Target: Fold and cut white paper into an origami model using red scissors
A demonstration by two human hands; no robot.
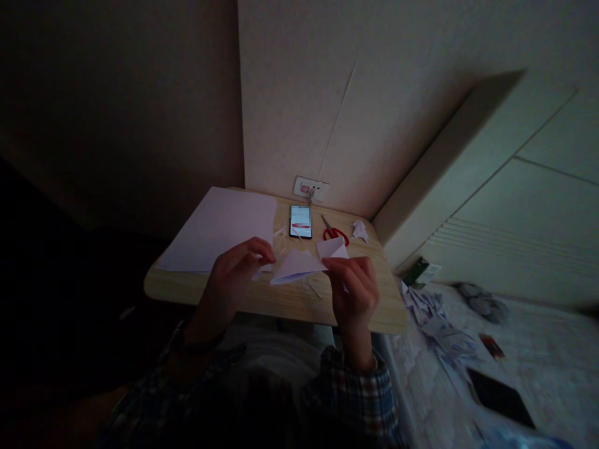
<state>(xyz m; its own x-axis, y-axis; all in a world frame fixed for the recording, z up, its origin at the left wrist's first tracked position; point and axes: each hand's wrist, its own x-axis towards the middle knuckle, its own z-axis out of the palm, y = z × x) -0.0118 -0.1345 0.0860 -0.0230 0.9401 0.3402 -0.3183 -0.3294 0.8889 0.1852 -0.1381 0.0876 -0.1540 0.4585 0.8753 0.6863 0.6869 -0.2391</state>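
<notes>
A folded piece of white paper [299, 265] is held above the table, its lower left edge showing an opening between layers. My right hand [353, 287] pinches its right end between thumb and fingers. My left hand [234, 268] is just left of the paper, fingers loosely curled and slightly apart, with nothing visible in them. Behind my right fingers shows another white folded flap [333, 248]; whether it joins the held paper I cannot tell. Red-handled scissors [334, 233] lie beyond it, blades toward the wall. Thin paper strips [279, 236] are scattered near my left fingertips.
Large white sheets [224, 227] cover the left of the wooden table [281, 308]. A lit phone [300, 221] lies near the wall socket [311, 188]. A small folded paper figure [360, 230] is at the back right. On the bed at right are paper scraps [442, 327] and a dark tablet-like object [500, 397].
</notes>
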